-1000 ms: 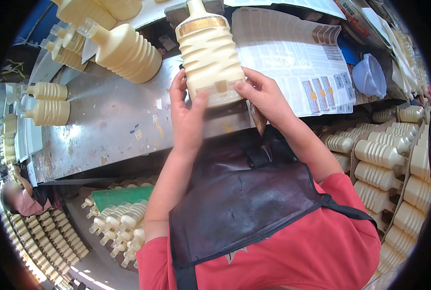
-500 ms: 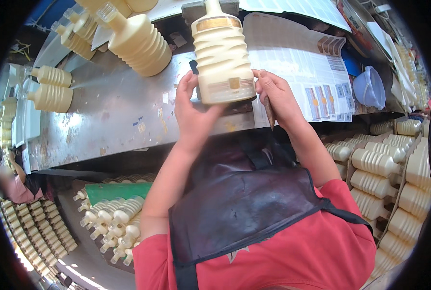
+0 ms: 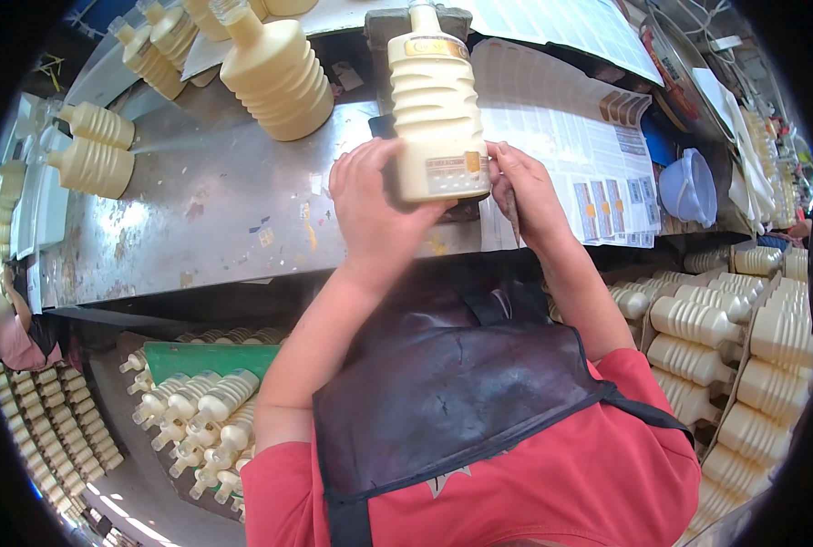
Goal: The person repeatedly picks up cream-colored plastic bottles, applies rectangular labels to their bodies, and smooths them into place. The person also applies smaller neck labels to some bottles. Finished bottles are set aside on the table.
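Observation:
A cream ribbed bottle point(image 3: 436, 109) lies tilted in front of me, its neck away and its base toward me. It bears a gold label near the shoulder and a printed label with a gold patch near the base. My left hand point(image 3: 370, 187) grips its lower left side, with the thumb under the base edge. At the lower right side, the fingertips of my right hand point(image 3: 529, 191) touch or nearly touch the bottle. That hand is closed round a thin brown pointed tool point(image 3: 514, 214), partly hidden by the fingers.
Sheets of printed labels point(image 3: 598, 173) lie right of the bottle, beside a lilac bucket point(image 3: 689, 190). More cream bottles point(image 3: 279, 77) stand on the metal table point(image 3: 215, 210). Stacked bottles fill the lower left point(image 3: 197, 410) and right point(image 3: 698, 360). Another person point(image 3: 19, 337) is at far left.
The bottle has turned, so the gold patch near its base has shifted to the right. My left hand has moved rightward with its fingers onto the bottle's side. My right hand keeps the tool.

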Tool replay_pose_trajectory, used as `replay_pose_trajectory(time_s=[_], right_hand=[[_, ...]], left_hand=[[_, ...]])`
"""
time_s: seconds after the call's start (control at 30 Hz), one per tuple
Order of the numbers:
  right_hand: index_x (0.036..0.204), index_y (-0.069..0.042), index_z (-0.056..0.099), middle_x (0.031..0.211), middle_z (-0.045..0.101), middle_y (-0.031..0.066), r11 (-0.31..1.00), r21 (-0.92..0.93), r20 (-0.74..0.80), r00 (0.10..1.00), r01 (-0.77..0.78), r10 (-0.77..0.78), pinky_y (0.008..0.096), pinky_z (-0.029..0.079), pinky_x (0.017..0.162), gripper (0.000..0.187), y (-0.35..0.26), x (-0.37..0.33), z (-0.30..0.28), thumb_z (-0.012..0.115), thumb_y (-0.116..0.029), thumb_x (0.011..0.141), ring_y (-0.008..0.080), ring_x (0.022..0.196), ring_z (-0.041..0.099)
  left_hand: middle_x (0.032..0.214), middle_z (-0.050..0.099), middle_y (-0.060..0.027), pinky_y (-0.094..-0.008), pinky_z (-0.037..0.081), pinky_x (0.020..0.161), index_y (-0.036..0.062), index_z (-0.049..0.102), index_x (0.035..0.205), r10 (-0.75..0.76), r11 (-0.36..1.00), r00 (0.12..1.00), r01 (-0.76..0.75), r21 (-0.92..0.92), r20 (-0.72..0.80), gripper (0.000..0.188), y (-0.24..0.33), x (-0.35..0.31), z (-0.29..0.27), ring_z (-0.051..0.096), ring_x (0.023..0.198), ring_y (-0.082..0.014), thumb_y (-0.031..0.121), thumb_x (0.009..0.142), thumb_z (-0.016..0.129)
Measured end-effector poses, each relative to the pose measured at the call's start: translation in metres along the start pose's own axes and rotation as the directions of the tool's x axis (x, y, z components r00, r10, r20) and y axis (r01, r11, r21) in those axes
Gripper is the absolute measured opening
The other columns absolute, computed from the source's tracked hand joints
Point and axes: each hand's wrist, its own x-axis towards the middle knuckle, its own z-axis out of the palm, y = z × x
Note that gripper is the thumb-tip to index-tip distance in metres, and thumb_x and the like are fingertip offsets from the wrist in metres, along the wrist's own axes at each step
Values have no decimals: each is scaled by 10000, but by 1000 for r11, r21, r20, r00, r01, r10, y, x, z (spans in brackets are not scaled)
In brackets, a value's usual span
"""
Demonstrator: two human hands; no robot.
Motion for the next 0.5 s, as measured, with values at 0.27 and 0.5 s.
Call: replay_pose_trajectory(time_s=[0.27,0.5], right_hand=[[1290,55,685,956,680,5,999,-41,102,995,11,-7,232,465,759,438,-35,-15,-6,547,-89,901,84,826,557],[1362,-3,664,812,604,-33,988,-72,148,981,134,-122,190,355,583,465,-43,-22,-2,530,-60,920,26,649,426]], left_hand=[[1388,574,-129,-388,396,1125,24,404,1458,-349,829,911,410,-380,222,722,-22,-19,-4,541,1293,-245,121,863,802],[1486,498,-172,-375,380,1160,9,287,1518,-455,537,801,595,-598,389,729,-14,-15,-9,477,1382,-236,73,947,736]])
